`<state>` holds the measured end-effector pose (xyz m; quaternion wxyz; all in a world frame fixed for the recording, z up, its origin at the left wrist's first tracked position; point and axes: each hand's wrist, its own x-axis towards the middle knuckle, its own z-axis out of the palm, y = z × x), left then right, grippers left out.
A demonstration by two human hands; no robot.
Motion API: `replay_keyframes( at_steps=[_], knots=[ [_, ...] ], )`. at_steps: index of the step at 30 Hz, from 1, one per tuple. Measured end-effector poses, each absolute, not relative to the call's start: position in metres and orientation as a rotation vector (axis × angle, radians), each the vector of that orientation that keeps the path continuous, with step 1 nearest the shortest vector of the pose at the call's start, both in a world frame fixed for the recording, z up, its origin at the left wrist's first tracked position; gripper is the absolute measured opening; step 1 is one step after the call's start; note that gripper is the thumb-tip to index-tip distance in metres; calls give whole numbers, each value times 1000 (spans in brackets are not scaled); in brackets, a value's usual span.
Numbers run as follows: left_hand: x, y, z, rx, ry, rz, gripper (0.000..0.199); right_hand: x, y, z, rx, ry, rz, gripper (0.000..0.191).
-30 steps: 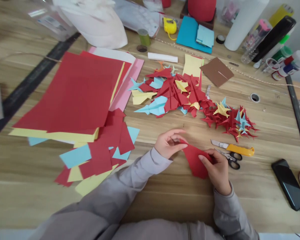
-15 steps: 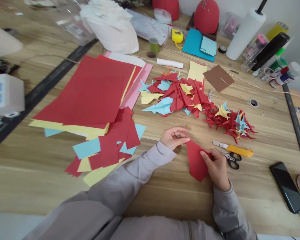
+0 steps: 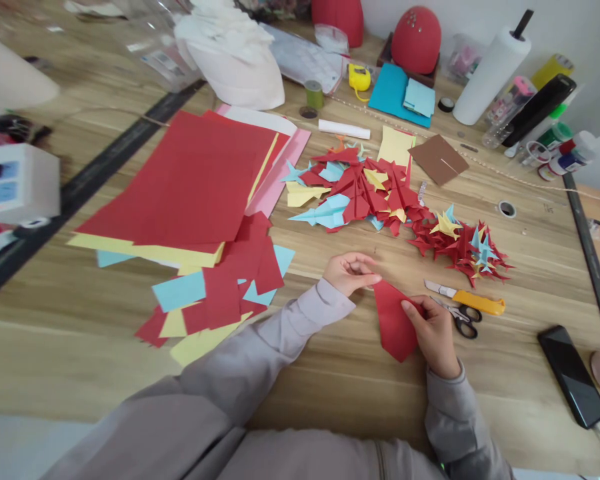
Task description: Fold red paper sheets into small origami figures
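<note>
A folded red paper (image 3: 396,323) with a pointed lower end is held between both hands above the wooden table. My left hand (image 3: 349,273) pinches its upper left corner between thumb and fingers. On its right edge my right hand (image 3: 433,332) grips with the thumb on top and the fingers mostly hidden behind. Just right of that hand lie scissors (image 3: 466,320) with black handles and a yellow utility knife (image 3: 480,302) with its blade out. Beyond the hands spreads a pile of folded paper planes (image 3: 360,190) in red, blue and yellow, beside a heap of pointed paper stars (image 3: 460,247).
Large red sheets (image 3: 180,180) are stacked at the left, with cut paper pieces (image 3: 220,297) in front of them. A black phone (image 3: 573,377) with a cable lies at the right. Along the back are a tape measure (image 3: 359,78), a white roll (image 3: 493,77) and bottles (image 3: 567,157).
The view has shifted slightly, so the left side of the table sits a little further right. Both hands keep nearly the same hold on the red paper.
</note>
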<state>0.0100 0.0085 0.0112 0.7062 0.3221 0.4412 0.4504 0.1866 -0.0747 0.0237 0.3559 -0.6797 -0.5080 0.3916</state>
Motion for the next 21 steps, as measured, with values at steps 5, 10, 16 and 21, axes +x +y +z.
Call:
replay_keyframes(
  at_steps=[5,10,16,21],
  knots=[
    [9,9,8,720,969,999,43,188,-75,21,-1740,-1315,1004,26],
    [9,9,5,707,948,1011,41,188,-74,21,-1740,-1295,1002,25],
    [9,10,9,643,918,1011,37,186,-74,24,-1726,-1287,1013,25],
    [9,10,11,578,900,994,36,185,-74,25,-1739,-1290,1005,23]
  ],
)
